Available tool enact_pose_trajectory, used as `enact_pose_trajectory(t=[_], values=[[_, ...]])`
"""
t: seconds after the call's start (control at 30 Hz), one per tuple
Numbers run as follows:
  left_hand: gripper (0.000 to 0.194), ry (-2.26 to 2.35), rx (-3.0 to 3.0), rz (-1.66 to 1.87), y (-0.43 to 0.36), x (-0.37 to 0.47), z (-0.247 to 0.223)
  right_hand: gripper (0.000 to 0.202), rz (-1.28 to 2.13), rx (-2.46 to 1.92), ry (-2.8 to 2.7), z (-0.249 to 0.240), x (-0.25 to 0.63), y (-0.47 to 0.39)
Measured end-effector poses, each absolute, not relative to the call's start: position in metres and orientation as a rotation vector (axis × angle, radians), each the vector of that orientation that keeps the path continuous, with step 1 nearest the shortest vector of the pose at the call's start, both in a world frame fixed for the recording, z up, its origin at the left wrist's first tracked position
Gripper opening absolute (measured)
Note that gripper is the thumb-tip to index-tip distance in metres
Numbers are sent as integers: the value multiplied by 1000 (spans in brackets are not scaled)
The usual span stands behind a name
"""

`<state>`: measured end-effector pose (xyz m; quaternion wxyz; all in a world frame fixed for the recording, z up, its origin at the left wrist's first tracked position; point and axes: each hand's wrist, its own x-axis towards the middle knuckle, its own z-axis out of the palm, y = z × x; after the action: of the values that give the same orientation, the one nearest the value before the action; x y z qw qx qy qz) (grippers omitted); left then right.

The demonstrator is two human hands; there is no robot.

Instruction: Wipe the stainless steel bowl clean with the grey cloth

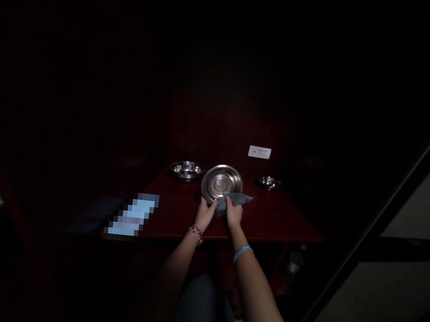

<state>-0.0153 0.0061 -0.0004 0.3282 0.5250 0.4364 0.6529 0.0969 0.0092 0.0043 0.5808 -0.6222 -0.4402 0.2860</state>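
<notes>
Left hand: the left hand (pixel 205 214), a beaded bracelet at its wrist, is closed around the near left rim of a steel plate (pixel 222 183), which is tilted up towards the camera.
Right hand: the right hand (pixel 233 215) is closed on a grey cloth (pixel 238 200), pressed against the plate's lower right edge.
Table: a dark red table (pixel 270 218) is seen beneath both.
Behind: a steel bowl (pixel 187 170) is set to the left, a smaller bowl (pixel 268 182) to the right.
Wall: a white socket plate (pixel 259 152) is mounted.

Very dim; edges perhaps lost in shadow
</notes>
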Motion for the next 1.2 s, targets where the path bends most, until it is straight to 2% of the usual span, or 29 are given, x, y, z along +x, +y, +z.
enact_pose_trajectory(t=[1.2], values=[[48,1133,1354,1721,9,-15,-3,45,670,-1473,-1038,2,98,13]])
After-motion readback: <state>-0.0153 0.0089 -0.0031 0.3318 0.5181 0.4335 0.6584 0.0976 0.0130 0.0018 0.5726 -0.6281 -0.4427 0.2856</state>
